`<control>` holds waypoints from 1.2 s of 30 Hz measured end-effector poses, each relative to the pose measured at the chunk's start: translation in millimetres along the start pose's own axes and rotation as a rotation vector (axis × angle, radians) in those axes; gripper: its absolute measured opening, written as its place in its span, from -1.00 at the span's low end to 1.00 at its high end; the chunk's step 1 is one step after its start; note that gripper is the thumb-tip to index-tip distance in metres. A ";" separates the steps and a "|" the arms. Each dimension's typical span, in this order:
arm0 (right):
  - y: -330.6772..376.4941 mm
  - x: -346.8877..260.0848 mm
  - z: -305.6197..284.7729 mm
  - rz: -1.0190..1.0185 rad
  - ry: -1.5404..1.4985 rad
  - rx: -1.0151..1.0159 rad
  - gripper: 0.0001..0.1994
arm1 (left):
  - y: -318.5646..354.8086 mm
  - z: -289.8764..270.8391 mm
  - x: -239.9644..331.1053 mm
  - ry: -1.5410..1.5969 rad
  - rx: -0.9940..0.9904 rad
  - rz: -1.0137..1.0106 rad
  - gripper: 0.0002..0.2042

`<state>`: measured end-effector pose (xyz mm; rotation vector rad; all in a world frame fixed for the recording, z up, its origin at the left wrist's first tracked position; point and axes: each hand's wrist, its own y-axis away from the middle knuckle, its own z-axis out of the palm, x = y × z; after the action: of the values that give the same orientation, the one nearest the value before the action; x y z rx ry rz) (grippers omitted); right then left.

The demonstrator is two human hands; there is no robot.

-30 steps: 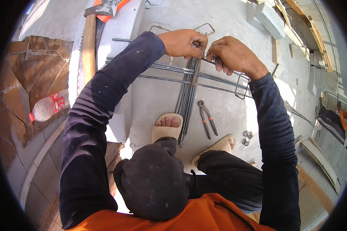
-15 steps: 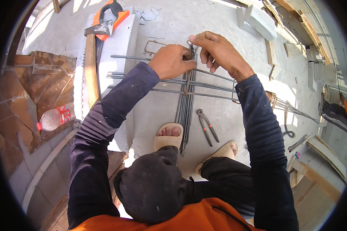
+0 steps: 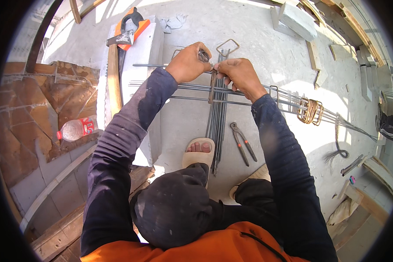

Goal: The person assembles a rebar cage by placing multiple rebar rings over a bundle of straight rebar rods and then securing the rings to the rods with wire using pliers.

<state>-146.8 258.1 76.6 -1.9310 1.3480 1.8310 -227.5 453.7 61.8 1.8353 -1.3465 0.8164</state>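
**Hands at the rebar crossing, stirrups waiting**

Nearest the person, a sandalled foot (image 3: pixel 199 150) pins the near end of a bundle of steel bars (image 3: pixel 216 126) that runs away across the concrete floor (image 3: pixel 257 39). Just to its right a pair of pincers (image 3: pixel 243 143) lies on the floor, untouched by either hand.

Farther out, long thin rods (image 3: pixel 284 99) run crosswise over the bundle toward the floor's right edge. Both hands meet at that crossing. The left hand (image 3: pixel 187 64) is clenched, its grip closed on a small metal piece, seemingly a loop of wire or a stirrup corner, though what exactly it is cannot be made out. The right hand (image 3: pixel 239 75) is closed too, its fingers pinching at the top of the bundle, touching the left hand's fingertips.

As far as this shows, the work is at an early stage: one rectangular stirrup (image 3: pixel 228 44) sits at the far end of the bundle, while a stack of bent stirrups (image 3: pixel 310 111) hangs grouped on the rods well to the right, not yet spread out.

Toward the left edge of the floor, a hand saw with an orange handle (image 3: pixel 129 28) rests on a pale block (image 3: pixel 139 56), and a plastic bottle (image 3: pixel 76 129) lies on brown sheeting.
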 end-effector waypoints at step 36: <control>142.9 188.1 -22.6 -0.326 1.073 -0.389 -0.53 | 37.4 28.0 7.6 -0.202 0.158 0.083 -0.78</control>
<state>-256.7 69.1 -15.7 -3.3219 0.7234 0.8995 -259.3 418.8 59.2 2.0402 -1.5312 0.8176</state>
